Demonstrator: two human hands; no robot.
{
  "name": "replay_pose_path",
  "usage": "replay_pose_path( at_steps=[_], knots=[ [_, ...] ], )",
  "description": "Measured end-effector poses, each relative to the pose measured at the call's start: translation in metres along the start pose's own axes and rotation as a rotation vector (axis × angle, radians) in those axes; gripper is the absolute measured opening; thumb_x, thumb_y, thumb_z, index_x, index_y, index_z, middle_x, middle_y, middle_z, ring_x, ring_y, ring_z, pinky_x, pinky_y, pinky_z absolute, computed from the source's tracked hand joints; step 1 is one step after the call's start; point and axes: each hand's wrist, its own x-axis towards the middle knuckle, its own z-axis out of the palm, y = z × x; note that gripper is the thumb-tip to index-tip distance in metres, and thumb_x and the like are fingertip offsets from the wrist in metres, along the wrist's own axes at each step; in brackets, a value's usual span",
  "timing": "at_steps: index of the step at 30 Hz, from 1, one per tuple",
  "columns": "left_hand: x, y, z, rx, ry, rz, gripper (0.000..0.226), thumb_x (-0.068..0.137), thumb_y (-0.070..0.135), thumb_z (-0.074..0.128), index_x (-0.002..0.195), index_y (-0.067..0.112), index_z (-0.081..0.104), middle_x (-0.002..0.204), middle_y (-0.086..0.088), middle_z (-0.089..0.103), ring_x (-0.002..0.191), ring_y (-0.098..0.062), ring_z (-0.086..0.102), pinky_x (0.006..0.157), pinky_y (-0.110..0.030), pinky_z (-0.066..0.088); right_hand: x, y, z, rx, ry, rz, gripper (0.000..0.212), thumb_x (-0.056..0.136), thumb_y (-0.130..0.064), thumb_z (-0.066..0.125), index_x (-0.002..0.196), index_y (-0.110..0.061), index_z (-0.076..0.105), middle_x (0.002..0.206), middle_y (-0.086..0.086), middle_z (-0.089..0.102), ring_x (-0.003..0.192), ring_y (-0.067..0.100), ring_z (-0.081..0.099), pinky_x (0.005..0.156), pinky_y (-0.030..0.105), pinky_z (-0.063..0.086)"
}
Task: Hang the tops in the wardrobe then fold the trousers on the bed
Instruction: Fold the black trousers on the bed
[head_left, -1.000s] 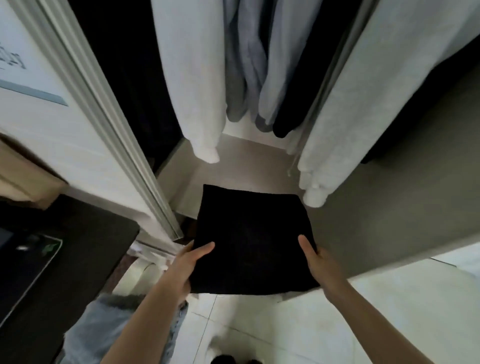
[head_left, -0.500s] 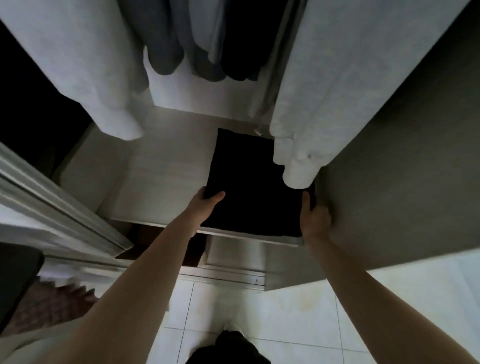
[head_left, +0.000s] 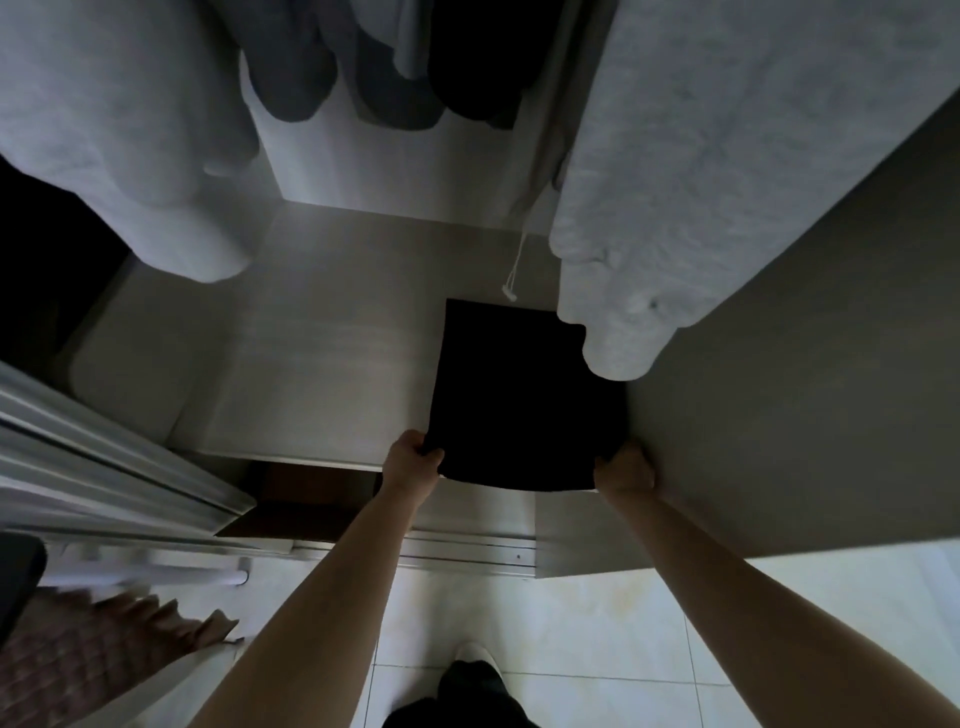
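A folded black garment (head_left: 514, 395) lies on the pale wardrobe shelf (head_left: 322, 364), pushed against the right wall. My left hand (head_left: 413, 460) grips its near left corner. My right hand (head_left: 626, 470) holds its near right corner, with fingers curled under the edge beside the wall. Light grey tops hang above: one (head_left: 701, 171) on the right, with its sleeve cuff over the garment's far right corner, and one (head_left: 119, 135) on the left. Darker tops (head_left: 384, 62) hang between them.
The grey wardrobe side panel (head_left: 805, 374) stands close to my right hand. A sliding door frame (head_left: 114, 467) runs at the left. A drawstring (head_left: 514, 270) dangles over the shelf. White floor tiles (head_left: 597, 623) and my foot (head_left: 467, 675) are below.
The black garment has gone from held in front of the wardrobe onto the shelf, then deeper and to the right. My hands now hold its near corners.
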Motion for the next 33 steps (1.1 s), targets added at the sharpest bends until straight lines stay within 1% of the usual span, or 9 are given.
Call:
replay_pose_path(
  at_steps=[3, 7, 12, 14, 18, 21, 26, 30, 33],
  knots=[
    [0.002, 0.004, 0.005, -0.139, 0.013, -0.024, 0.009, 0.088, 0.000, 0.061, 0.089, 0.007, 0.056, 0.103, -0.026, 0.065, 0.099, -0.040, 0.065, 0.090, -0.053, 0.054, -0.007, 0.003, 0.001, 0.041, 0.135, -0.089, 0.032, 0.086, 0.005, 0.053, 0.118, 0.010, 0.048, 0.118, 0.033, 0.057, 0.112, 0.046, 0.054, 0.088, 0.042, 0.041],
    [-0.014, 0.001, 0.006, -0.065, -0.008, 0.051, 0.026, 0.088, 0.001, 0.059, 0.113, 0.007, 0.062, 0.096, -0.009, 0.066, 0.085, -0.030, 0.064, 0.059, -0.020, 0.046, -0.017, 0.016, 0.000, -0.013, 0.111, -0.210, 0.055, 0.082, 0.011, 0.049, 0.137, 0.006, 0.041, 0.130, 0.028, 0.053, 0.122, 0.041, 0.051, 0.099, 0.037, 0.037],
    [-0.053, -0.005, -0.012, -0.198, -0.112, -0.078, 0.045, 0.091, -0.009, 0.053, 0.132, 0.007, 0.051, 0.114, -0.005, 0.052, 0.083, -0.016, 0.055, 0.074, -0.030, 0.051, -0.041, 0.013, -0.022, -0.063, -0.016, -0.186, 0.053, 0.085, -0.003, 0.057, 0.137, 0.000, 0.043, 0.133, 0.021, 0.054, 0.124, 0.034, 0.051, 0.095, 0.030, 0.035],
    [-0.072, -0.001, -0.023, -0.240, -0.137, -0.101, 0.037, 0.091, -0.014, 0.052, 0.125, 0.001, 0.053, 0.113, -0.007, 0.053, 0.083, -0.014, 0.053, 0.064, -0.021, 0.048, -0.058, 0.010, -0.032, -0.086, -0.070, -0.160, 0.047, 0.087, -0.007, 0.056, 0.132, 0.000, 0.046, 0.129, 0.020, 0.057, 0.120, 0.034, 0.054, 0.091, 0.030, 0.038],
    [-0.122, 0.019, -0.051, -0.290, -0.115, -0.140, 0.020, 0.095, -0.006, 0.050, 0.105, 0.008, 0.059, 0.097, -0.009, 0.062, 0.079, -0.018, 0.058, 0.062, -0.025, 0.047, -0.099, 0.004, -0.052, -0.066, -0.137, -0.187, 0.032, 0.090, -0.009, 0.053, 0.121, -0.004, 0.055, 0.127, 0.014, 0.060, 0.119, 0.032, 0.055, 0.092, 0.027, 0.038],
    [-0.164, 0.036, -0.072, -0.411, -0.087, -0.189, 0.028, 0.096, -0.005, 0.045, 0.078, 0.016, 0.054, 0.074, -0.005, 0.055, 0.061, -0.014, 0.049, 0.049, -0.021, 0.039, -0.136, -0.005, -0.063, 0.047, -0.205, -0.299, 0.028, 0.092, -0.008, 0.051, 0.118, -0.003, 0.058, 0.129, 0.016, 0.057, 0.115, 0.034, 0.056, 0.091, 0.030, 0.041],
    [-0.238, 0.036, -0.106, -0.538, 0.126, -0.055, 0.018, 0.094, -0.005, 0.047, 0.099, 0.007, 0.059, 0.079, -0.012, 0.067, 0.071, -0.022, 0.063, 0.061, -0.025, 0.051, -0.202, -0.023, -0.080, 0.239, -0.322, -0.428, 0.031, 0.094, -0.013, 0.053, 0.125, -0.012, 0.053, 0.091, 0.001, 0.062, 0.076, 0.014, 0.058, 0.063, 0.019, 0.043],
    [-0.306, 0.012, -0.114, -0.451, 0.373, -0.032, 0.021, 0.088, 0.001, 0.055, 0.098, 0.018, 0.064, 0.088, -0.009, 0.071, 0.081, -0.022, 0.063, 0.073, -0.035, 0.049, -0.248, -0.030, -0.093, 0.177, -0.411, -0.681, 0.014, 0.095, -0.017, 0.054, 0.108, -0.019, 0.058, 0.094, -0.004, 0.062, 0.089, 0.013, 0.061, 0.070, 0.017, 0.042],
    [-0.364, -0.010, -0.108, -0.504, 0.567, -0.067, 0.023, 0.092, 0.007, 0.052, 0.095, 0.028, 0.062, 0.088, 0.001, 0.071, 0.084, -0.015, 0.066, 0.074, -0.030, 0.054, -0.281, -0.033, -0.101, 0.096, -0.561, -0.895, 0.016, 0.098, -0.021, 0.050, 0.112, -0.021, 0.058, 0.101, -0.004, 0.063, 0.093, 0.009, 0.059, 0.071, 0.013, 0.041]
  ],
)
